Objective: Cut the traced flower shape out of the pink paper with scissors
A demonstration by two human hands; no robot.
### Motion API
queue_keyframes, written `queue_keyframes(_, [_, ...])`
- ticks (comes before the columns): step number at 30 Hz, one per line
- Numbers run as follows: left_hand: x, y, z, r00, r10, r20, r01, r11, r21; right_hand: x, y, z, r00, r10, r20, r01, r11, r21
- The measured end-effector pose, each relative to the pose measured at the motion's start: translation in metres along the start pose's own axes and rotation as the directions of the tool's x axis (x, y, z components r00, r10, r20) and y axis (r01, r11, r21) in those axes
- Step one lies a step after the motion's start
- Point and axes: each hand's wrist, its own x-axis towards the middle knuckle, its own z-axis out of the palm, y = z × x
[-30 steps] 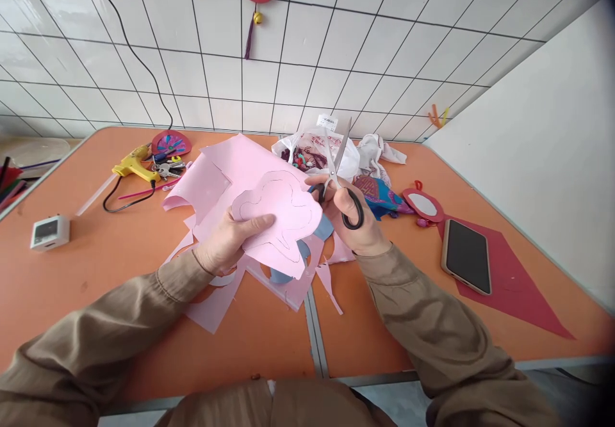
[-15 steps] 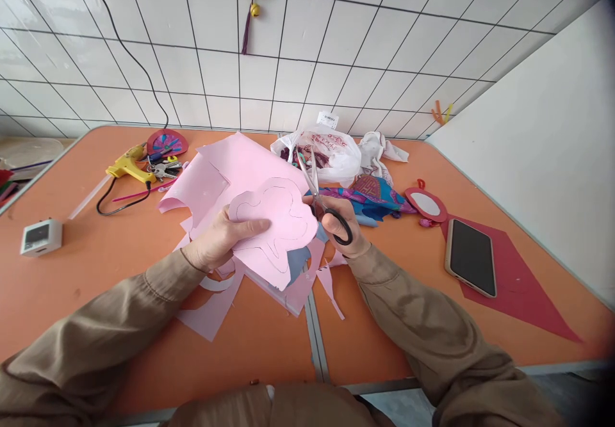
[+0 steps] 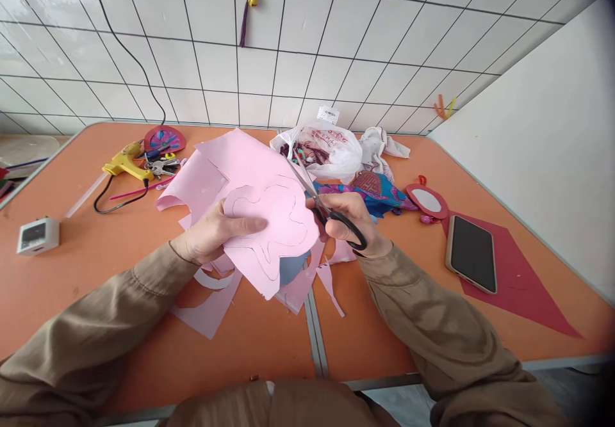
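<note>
Pink craft sheet [image 3: 266, 254], bearing a drawn outline with rounded lobes, is held up over the middle of the bench [image 3: 384, 344], between the two hands. The left hand [image 3: 204, 233] has it pinched at its left side, thumb lying flat across the face; that grip is narrow, closed on the sheet. Fingers behind the sheet are hidden.

The right hand [image 3: 354, 207] is at the sheet's right edge, its grip wrapped around the black handles of a pair of scissors [image 3: 314, 195]. The blades stand slightly parted and point up and left, at the sheet's upper right margin; whether they touch it cannot be told.

Below the sheet, a blue-grey piece [image 3: 292, 267] shows in part, among pink offcuts [image 3: 202, 315]. A larger pink sheet [image 3: 221, 158], curled at its left side, lies behind, toward the far edge of the bench.

At the far edge, right of the larger sheet, sits a white plastic bag [image 3: 346, 152]. Near the far left corner lies a yellow glue gun [image 3: 127, 161], with keys [image 3: 162, 167] just beside it. Toward the right edge, a smartphone [image 3: 471, 254] rests partly on a red sheet [image 3: 523, 286].
</note>
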Motion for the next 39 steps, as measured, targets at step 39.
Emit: queue_keyframes(39, [0.007,-0.019,-0.013,0.992,0.126,0.033,-0.125,0.992,-0.017,0.002,-0.008,0.019,0.998,-0.012,-0.053,0.009,0.998,-0.065])
